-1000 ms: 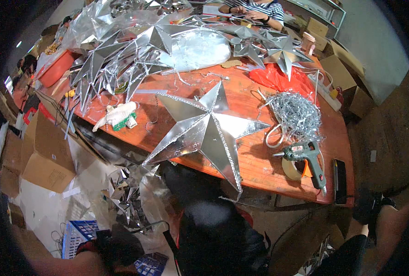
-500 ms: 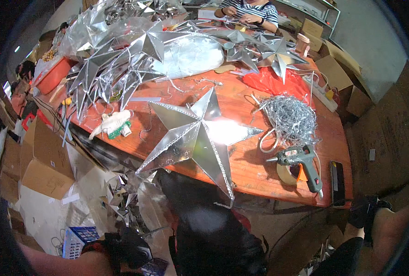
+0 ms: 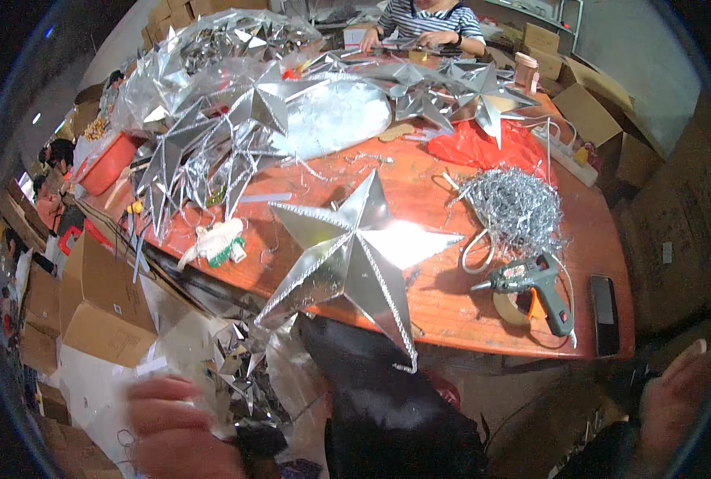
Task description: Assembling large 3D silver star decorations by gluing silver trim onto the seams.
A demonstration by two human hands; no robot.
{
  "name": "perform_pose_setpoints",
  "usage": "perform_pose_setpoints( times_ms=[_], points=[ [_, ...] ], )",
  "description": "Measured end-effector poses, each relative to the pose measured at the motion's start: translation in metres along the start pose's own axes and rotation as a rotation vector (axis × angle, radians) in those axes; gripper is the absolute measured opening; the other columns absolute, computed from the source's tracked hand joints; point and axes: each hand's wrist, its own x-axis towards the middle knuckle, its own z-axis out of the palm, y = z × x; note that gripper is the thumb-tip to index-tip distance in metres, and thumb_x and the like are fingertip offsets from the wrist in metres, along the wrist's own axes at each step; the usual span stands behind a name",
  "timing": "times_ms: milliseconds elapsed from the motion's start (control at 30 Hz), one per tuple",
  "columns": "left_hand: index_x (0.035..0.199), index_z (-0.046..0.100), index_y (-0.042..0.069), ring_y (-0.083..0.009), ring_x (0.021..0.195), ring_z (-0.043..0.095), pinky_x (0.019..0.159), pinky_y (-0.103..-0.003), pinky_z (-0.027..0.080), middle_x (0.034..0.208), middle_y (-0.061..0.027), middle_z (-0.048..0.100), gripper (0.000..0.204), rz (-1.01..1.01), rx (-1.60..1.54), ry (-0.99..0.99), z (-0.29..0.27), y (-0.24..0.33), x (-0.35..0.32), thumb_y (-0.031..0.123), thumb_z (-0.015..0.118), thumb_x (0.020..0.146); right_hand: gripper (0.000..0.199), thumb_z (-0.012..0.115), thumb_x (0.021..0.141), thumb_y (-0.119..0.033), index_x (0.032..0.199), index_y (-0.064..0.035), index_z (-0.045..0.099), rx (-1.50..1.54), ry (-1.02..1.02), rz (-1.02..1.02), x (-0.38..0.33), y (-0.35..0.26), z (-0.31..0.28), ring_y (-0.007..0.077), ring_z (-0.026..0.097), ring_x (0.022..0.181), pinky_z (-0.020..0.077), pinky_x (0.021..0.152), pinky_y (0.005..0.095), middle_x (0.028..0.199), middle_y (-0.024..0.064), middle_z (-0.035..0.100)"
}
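A large silver five-pointed star (image 3: 347,239) with tinsel-like trim along its ridges rests at the table's near edge, two lower points overhanging it. Neither hand touches the star. My left hand (image 3: 176,423) is raised at the lower left, smeared by motion; its finger state is unclear. At the far lower right, my right hand (image 3: 679,395) is blurred and partly dark, with its fingers hard to make out. On the table's right side lie a dark green glue gun (image 3: 531,291), a tape roll (image 3: 509,307) partly under it, and a heap of silver tinsel (image 3: 519,207).
Finished-looking silver stars (image 3: 260,104) and clear plastic crowd the back of the orange-red table (image 3: 291,180). A phone (image 3: 604,315) lies at the right edge, a white-green glove (image 3: 216,242) at left. Cardboard boxes (image 3: 104,299) stand around. Across the table a person in stripes (image 3: 431,28) works.
Both my hands have risen into fuller view, the left one moving fast. The whole view has shifted slightly; the star stays in place on the table. The person opposite has moved one hand outward.
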Motion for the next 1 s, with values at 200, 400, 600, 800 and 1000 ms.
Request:
perform_pose_setpoints(
  times_ms=[200,400,600,800,1000],
  points=[
    [0.11,0.045,-0.003,-0.0256,0.104,0.05,0.086,-0.038,0.042,0.106,-0.0158,0.052,0.039,-0.65,-0.346,-0.386,0.075,-0.008,-0.045,0.03,0.032,0.093,0.018,0.064,0.077,-0.012,0.064,-0.01,0.052,0.053,0.277,-0.31,-0.047,0.073,0.022,0.0114,0.046,0.045,0.0422,0.038,0.024,0.071,0.0032,0.037],
    [0.124,0.034,0.0,-0.0312,0.109,0.048,0.091,-0.044,0.041,0.115,-0.021,0.047,0.059,-0.918,-0.989,-0.35,0.124,-0.055,-0.034,0.049,0.025,0.093,0.008,0.061,0.076,-0.004,0.082,0.0002,0.065,0.067,-0.277,-0.052,-0.017,0.083,0.065,0.0244,0.059,0.073,0.0466,0.064,0.0319,0.085,0.0128,0.06],
    [0.133,0.022,0.0,-0.0369,0.118,0.041,0.099,-0.049,0.032,0.129,-0.0279,0.037,0.075,-1.255,-1.355,-0.511,0.136,-0.052,-0.015,0.059,0.021,0.088,0.017,0.059,0.081,-0.011,0.098,-0.0063,0.06,0.1,-0.537,-0.119,-0.032,0.106,0.112,0.0221,0.057,0.077,0.0467,0.061,0.0308,0.098,0.0085,0.052],
    [0.109,0.045,0.0,-0.0247,0.081,0.05,0.076,-0.038,0.039,0.083,-0.0113,0.053,0.055,-1.148,-1.49,-0.369,0.123,-0.06,-0.019,0.046,0.018,0.095,0.021,0.059,0.08,-0.009,0.1,-0.0044,0.058,0.214,-0.529,-0.125,-0.038,0.127,0.128,0.0235,0.057,0.076,0.0472,0.059,0.0317,0.098,0.01,0.05],
    [0.129,0.034,0.004,-0.0188,0.074,0.052,0.07,-0.03,0.042,0.087,-0.0127,0.055,0.067,-1.085,-1.179,-0.221,0.09,-0.07,-0.019,0.057,0.023,0.09,0.023,0.061,0.076,-0.003,0.099,-0.0053,0.061,0.172,-0.537,-0.064,-0.031,0.128,0.134,0.0239,0.058,0.077,0.0473,0.059,0.0306,0.097,0.0081,0.053]
  ],
)
